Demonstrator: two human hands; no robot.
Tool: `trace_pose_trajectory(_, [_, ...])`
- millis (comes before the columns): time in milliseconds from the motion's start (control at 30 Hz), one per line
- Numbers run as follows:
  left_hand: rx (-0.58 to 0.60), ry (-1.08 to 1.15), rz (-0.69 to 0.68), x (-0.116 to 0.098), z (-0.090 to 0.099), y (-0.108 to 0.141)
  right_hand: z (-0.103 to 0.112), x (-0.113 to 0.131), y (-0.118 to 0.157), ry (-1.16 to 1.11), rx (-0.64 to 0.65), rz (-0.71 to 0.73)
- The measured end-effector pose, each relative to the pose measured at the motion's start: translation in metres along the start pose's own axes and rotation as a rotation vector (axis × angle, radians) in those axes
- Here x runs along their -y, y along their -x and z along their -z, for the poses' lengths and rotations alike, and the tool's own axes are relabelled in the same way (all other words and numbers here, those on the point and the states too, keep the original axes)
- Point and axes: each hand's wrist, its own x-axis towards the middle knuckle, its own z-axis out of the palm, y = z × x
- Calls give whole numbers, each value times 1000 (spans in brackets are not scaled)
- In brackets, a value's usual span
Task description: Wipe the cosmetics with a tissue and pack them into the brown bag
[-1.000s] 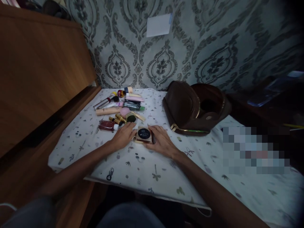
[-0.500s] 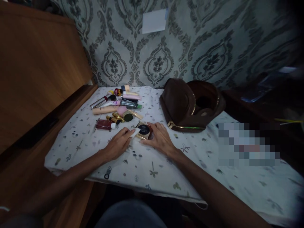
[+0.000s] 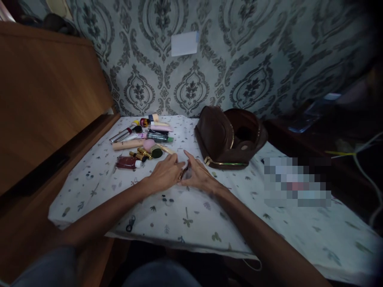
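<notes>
My right hand [image 3: 199,176] grips a small square compact [image 3: 186,174] with thumb and fingers, low over the cloth-covered table. Its dark lid, seen earlier, is now mostly covered by my hands. My left hand [image 3: 167,170] lies closed over the compact's left side, fingers bent down. The white wipe that showed in this hand earlier is hidden beneath it. Just behind my left hand lie a round dark-green-topped pot [image 3: 156,152], a pink sponge [image 3: 149,144] and gold tubes [image 3: 144,153]. A red-brown bottle with a white cap [image 3: 127,162] is to its left.
An open brown bag [image 3: 220,139] with a gold zip stands at the back right. Several cosmetic tubes [image 3: 158,137] lie at the back left, near a wooden cabinet [image 3: 54,87]. A pixelated patch [image 3: 297,181] covers something on the right. Patterned wallpaper backs the table.
My left hand has moved right, over the compact, hiding the white wipe and the compact's dark lid. My right hand keeps its grip. The camera view has shifted slightly.
</notes>
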Motion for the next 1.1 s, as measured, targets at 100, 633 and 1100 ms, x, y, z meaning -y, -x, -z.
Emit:
trace_pose_trajectory(100, [-12, 27, -147, -4, -2, 14, 1, -4, -1, -10, 21, 30])
trace_pose_trajectory(633, [-324, 426, -59, 55, -34, 53, -4, 10, 4, 174, 56, 147])
trace_pose_trajectory(1100, [-384, 373, 193, 53, -38, 39, -6, 4, 3, 137, -34, 145])
